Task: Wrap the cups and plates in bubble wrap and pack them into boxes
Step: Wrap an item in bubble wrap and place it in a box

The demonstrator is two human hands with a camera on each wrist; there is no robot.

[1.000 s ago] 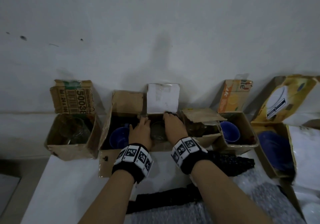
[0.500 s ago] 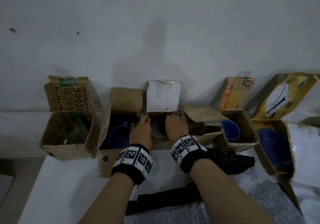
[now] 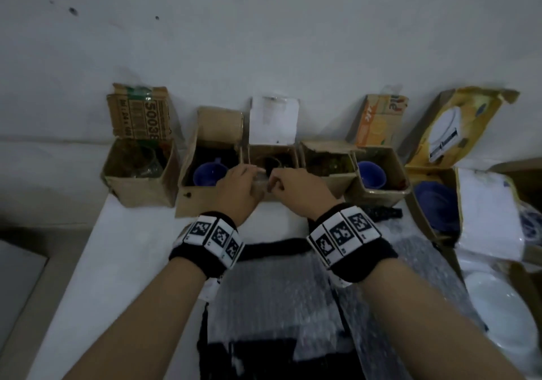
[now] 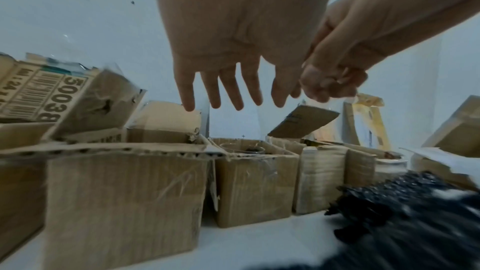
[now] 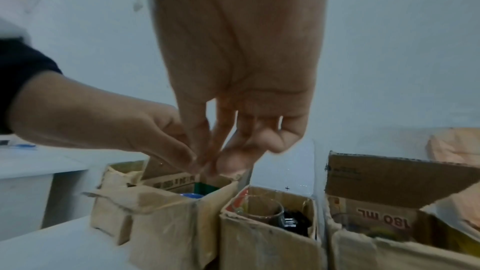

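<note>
- Judging the glass cup (image 5: 262,207) as light, rigid and smooth, likely slippery in bare fingers, and easy to chip at its thin rim
- Sits upright inside the middle box (image 5: 259,243), unwrapped, with its rim just below the cardboard edge and something dark beside it
- Best gripped round the body from two opposite sides, not by the rim alone, and lifted straight up, since the box walls look close
- Left hand (image 3: 237,187) hovers above that box with fingers straight and a little spread, gripping nothing that shows
- Right hand (image 3: 299,187) hangs just beside it with fingers bent, tips meeting the left hand's thumb and fingertips
- Cannot tell whether something clear is pinched between the two hands or nothing at all
- Bubble wrap (image 3: 278,297) lies flat on the table, nearer the body, well short of the boxes
- Differs from half a second ago: both hands are now out of the box, drawn back and closer together, no longer flanking the cup down inside; cup left standing in the box
</note>
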